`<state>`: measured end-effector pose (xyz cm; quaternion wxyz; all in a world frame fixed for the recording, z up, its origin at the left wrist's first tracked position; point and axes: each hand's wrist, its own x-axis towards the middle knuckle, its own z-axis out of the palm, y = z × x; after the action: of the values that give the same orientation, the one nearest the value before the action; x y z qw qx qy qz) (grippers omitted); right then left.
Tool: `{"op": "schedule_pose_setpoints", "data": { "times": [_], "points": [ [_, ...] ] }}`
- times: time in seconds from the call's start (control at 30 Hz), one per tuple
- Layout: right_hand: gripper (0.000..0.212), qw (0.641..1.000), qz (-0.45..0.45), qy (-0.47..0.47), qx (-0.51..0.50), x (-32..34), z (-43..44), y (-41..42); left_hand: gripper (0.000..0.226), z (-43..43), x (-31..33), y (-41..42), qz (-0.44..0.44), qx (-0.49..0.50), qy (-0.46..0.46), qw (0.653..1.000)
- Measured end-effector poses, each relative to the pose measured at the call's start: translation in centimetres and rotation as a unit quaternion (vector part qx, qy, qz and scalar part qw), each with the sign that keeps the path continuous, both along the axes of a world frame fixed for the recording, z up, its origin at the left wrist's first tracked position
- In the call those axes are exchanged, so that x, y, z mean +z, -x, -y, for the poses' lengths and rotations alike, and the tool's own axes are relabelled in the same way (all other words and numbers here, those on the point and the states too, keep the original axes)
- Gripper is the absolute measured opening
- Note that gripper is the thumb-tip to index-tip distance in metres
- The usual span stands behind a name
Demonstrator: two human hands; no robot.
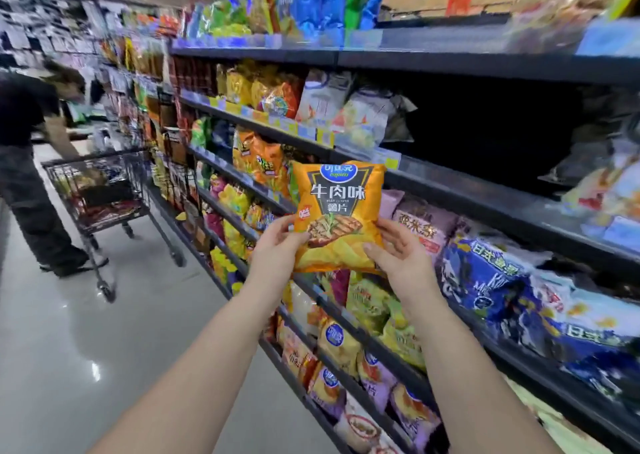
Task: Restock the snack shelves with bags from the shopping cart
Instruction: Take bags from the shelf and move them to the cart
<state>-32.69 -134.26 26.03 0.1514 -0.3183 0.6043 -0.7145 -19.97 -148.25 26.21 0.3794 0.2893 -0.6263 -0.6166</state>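
— Where is our bag?
— We hold the glossy orange foil crisp bag [337,216] upright in the air, with its printed face toward us. It is just in front of the dark metal snack shelves [467,192] and touches none of them.

— And how do we hold it?
— Our left hand [277,249] grips the lower left corner, thumb on the front. Our right hand [401,252] grips the lower right corner, with the thumb laid across the front and the fingers [389,227] curled round the edge. Both pairs of fingers are closed on the bag.

— What sits nearest?
— Pale purple bags [424,225] lie on the shelf just behind our right hand. Blue and white bags [485,273] lie further right.

— And further out?
— Down the aisle to our left, a black wire shopping cart [100,190] stands on the shiny grey floor [86,349]. Its load is too blurred for us to name. A person in dark clothes [27,162] stands beside it, one arm reaching toward it.
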Motion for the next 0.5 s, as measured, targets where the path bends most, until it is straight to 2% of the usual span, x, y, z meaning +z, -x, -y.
{"op": "schedule_pose_setpoints", "data": {
  "times": [0.13,0.23,0.33,0.43,0.5],
  "points": [
    [0.036,0.994,-0.050,0.035,-0.089,4.0,3.5,6.6,0.030,4.9,4.8,8.6,-0.021,-0.059,0.055,0.997],
    [0.035,0.982,-0.098,0.017,-0.160,6.7,4.5,11.2,0.025,7.1,7.8,14.5,-0.007,-0.097,0.096,0.991],
    [0.034,0.967,-0.129,0.001,-0.219,9.2,4.8,15.4,0.030,8.7,9.9,20.4,0.004,-0.148,0.126,0.981],
    [0.032,0.956,-0.121,-0.021,-0.266,11.2,4.5,19.1,0.021,9.4,11.5,26.0,0.004,-0.208,0.130,0.969],
    [0.032,0.953,-0.093,-0.037,-0.288,12.0,4.2,21.2,0.020,9.8,12.1,29.7,0.021,-0.229,0.168,0.959]
  ]
}}
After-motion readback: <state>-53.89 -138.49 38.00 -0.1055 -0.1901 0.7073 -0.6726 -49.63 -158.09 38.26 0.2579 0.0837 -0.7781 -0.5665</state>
